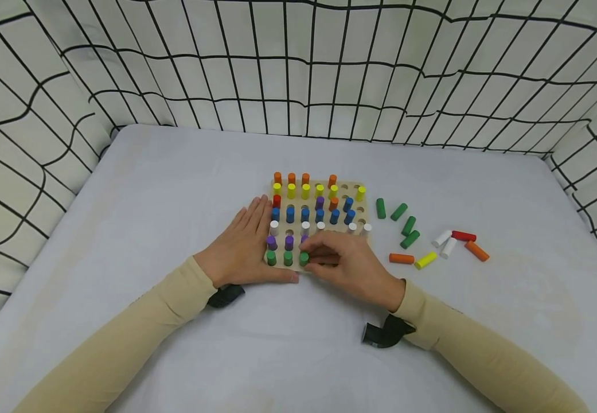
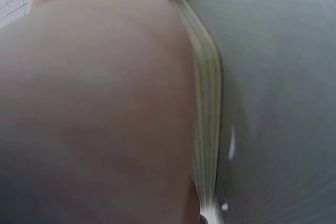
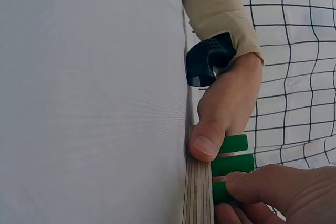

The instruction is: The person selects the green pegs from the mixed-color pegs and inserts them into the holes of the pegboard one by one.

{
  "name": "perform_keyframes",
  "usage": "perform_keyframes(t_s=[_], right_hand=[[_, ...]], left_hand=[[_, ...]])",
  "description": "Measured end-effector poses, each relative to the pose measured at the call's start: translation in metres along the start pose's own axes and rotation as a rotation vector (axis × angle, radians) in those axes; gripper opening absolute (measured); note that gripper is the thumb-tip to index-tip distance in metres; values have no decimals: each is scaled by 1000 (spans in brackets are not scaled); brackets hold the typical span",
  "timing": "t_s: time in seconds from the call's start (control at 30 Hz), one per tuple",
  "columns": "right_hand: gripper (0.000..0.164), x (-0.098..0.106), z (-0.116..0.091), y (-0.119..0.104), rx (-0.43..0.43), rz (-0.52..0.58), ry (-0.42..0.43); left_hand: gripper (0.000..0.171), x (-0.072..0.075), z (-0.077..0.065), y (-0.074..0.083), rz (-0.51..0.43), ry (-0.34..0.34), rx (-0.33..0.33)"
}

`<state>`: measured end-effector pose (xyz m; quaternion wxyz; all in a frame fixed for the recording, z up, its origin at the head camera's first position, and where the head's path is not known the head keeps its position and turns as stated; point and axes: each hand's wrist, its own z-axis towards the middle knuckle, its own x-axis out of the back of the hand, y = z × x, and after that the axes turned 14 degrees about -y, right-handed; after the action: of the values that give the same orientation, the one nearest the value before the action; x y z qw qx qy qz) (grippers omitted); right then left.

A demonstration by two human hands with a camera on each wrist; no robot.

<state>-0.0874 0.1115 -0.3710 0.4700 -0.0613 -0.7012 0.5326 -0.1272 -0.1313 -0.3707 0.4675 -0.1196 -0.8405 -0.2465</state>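
Observation:
A wooden pegboard point(image 1: 357, 202) holds rows of coloured pegs. My left hand point(image 1: 241, 244) lies along its left side with fingers straight and thumb stretched along the front edge. In the right wrist view that thumb presses the layered wooden edge point(image 3: 197, 198). My right hand point(image 1: 352, 264) pinches a green peg point(image 1: 304, 258) between thumb and fingers; it stands upright in the front row, third from the left. Two more green pegs point(image 1: 288, 259) stand to its left. Behind them, purple pegs point(image 1: 288, 243) are partly covered by the right hand. The left wrist view shows mostly blurred hand beside the board's edge.
Right of the board, loose green pegs point(image 1: 409, 225) lie on the white tabletop point(image 1: 215, 166). Further along are white pegs point(image 1: 441, 238), a red peg point(image 1: 464, 236), orange pegs point(image 1: 476, 251) and a yellow peg point(image 1: 425, 261). A black wire grid point(image 1: 288, 80) surrounds the table's back and sides.

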Motion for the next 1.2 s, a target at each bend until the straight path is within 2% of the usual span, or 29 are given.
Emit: perform_keyframes(t_s=[0.33, 0.67, 0.8, 1.0, 1.2], right_hand=[[36, 6, -2, -5, -8, -31, -36], [36, 10, -10, -13, 8, -75, -14], [39, 14, -14, -16, 23, -82, 9], [40, 26, -20, -18, 36, -161, 62], [40, 41, -25, -18, 72, -141, 102]], left_hand=[[145, 2, 0, 1, 5, -1, 1], [145, -3, 1, 1, 10, -13, -2], [144, -4, 1, 1, 14, -13, -1], [144, -3, 0, 0, 16, -4, 2], [145, -2, -2, 0, 7, -2, 1]])
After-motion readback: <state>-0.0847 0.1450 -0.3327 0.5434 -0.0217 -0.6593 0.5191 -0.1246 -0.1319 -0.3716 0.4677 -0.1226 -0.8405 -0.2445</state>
